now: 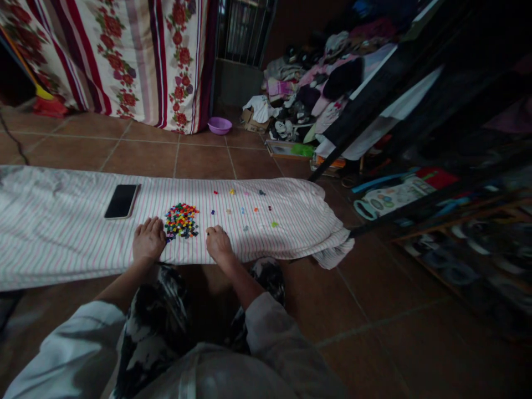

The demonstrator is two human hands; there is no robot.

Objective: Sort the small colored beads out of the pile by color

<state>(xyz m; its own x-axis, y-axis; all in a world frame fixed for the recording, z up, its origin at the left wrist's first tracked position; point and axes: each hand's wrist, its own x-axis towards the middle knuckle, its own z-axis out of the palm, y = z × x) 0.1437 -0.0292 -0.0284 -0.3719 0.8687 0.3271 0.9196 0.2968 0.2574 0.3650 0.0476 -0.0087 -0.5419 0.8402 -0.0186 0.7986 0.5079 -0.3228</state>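
A heap of small colourful plastic pieces (182, 220) lies on a striped cloth (91, 238) spread over a long, low surface. My left hand (148, 239) rests flat on the cloth at the heap's left edge, fingers extended. To the right of the heap, my right hand (218, 244) is closed with its fingertips pinched down near the cloth. A dark speck shows at those fingertips, too small to name. Beyond it, single pieces or small clusters are set apart, among them a yellow one (232, 192), an orange one (256, 209) and a lime-green one (274, 224).
A phone (121, 201) lies left of the heap. Past the cloth are a tiled floor (145, 158), a purple basin (219, 126) and a floral curtain (141, 61). Piled clothes (316, 83) and a dark slanted post (369, 105) stand to the right.
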